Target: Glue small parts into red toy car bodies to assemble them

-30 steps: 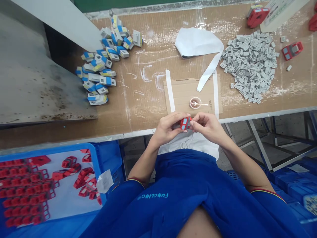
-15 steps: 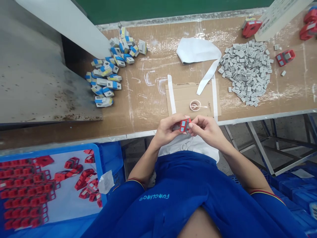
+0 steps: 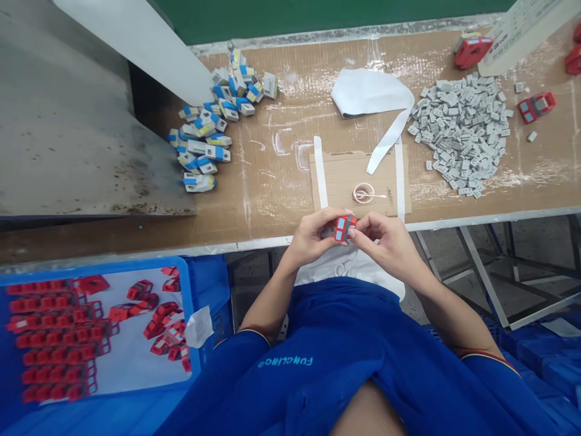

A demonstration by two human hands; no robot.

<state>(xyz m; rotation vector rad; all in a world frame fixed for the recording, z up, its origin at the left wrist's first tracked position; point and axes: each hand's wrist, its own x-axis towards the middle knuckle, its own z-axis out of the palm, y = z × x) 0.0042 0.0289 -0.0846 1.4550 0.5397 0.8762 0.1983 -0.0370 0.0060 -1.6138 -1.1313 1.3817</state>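
Observation:
A small red toy-car shell with grey windows is held at the table's near edge between both hands. My left hand wraps its fingers around the shell's left side. My right hand pinches the shell's right side with curled fingers. Just beyond the hands a small round dish with a thin metal tool rests on a cardboard sheet.
A heap of small grey parts lies at the right, with red cars beyond it. Blue, white and yellow pieces are piled at the left by a grey chute. A blue tray of red shells sits lower left. White paper lies behind.
The camera view has shifted slightly. Both hands stay closed on the red shell at the table edge, and it has turned a little between the fingers.

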